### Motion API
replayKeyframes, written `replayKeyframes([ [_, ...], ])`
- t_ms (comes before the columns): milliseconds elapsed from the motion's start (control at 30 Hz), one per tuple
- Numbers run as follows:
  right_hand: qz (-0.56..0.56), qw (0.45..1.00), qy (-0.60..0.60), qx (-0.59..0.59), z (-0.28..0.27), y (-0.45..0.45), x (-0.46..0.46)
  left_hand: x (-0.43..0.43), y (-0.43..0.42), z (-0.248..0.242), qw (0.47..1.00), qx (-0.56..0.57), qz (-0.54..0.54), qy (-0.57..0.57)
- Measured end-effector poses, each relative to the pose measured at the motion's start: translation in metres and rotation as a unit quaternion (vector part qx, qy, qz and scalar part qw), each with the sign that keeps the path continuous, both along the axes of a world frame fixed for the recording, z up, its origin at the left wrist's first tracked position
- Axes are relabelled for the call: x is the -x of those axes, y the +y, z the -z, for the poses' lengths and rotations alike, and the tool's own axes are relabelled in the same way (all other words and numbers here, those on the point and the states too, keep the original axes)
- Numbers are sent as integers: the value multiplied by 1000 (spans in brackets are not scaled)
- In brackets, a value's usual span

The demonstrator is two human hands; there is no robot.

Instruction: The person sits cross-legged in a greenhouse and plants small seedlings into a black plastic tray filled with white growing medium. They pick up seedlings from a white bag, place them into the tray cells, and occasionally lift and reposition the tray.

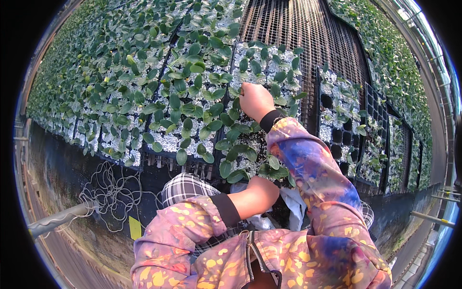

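A black plug tray (249,159) of broad-leaved seedlings (236,175) lies straight before me. White granules top its far cells, while darker growing medium shows in the nearer ones. My right hand (256,101), fingers curled, reaches down among the leaves at the middle of this tray; its fingertips are hidden. By the tray's near edge, above my lap, is my left hand (261,195). Its fingers are out of sight, so what it may hold does not show. Beneath it lies a whitish plastic bag (293,207) with dark material at its opening.
More seedling trays (180,141) spread to the left. On the right stands a partly planted tray (335,126) with several dark, unfilled cells. Mesh benching (281,21) runs behind. Tangled pale cord (112,195), a grey pipe (61,218) and a yellow card (135,228) are at lower left.
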State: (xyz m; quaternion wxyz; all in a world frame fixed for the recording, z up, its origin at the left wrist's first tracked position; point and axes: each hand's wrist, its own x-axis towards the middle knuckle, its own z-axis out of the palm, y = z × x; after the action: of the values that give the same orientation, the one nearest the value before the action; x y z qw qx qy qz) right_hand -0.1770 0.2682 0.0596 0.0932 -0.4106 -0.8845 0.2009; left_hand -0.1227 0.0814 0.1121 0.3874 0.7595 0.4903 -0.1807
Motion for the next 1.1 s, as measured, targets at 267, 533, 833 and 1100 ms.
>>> replayKeyframes([
  [267,-35,998,58,11,-18,-1,-27,14,4,21,993,-45,50,-94],
  [533,8,918,-1,396,-79,-39,-181,36,9,8,967,13,9,-253],
  [833,556,446,571,407,12,-169,-302,65,28,-7,913,-75,-117,-383],
  [1100,451,436,493,603,34,-198,-254,145,58,-10,646,-259,-560,-450],
])
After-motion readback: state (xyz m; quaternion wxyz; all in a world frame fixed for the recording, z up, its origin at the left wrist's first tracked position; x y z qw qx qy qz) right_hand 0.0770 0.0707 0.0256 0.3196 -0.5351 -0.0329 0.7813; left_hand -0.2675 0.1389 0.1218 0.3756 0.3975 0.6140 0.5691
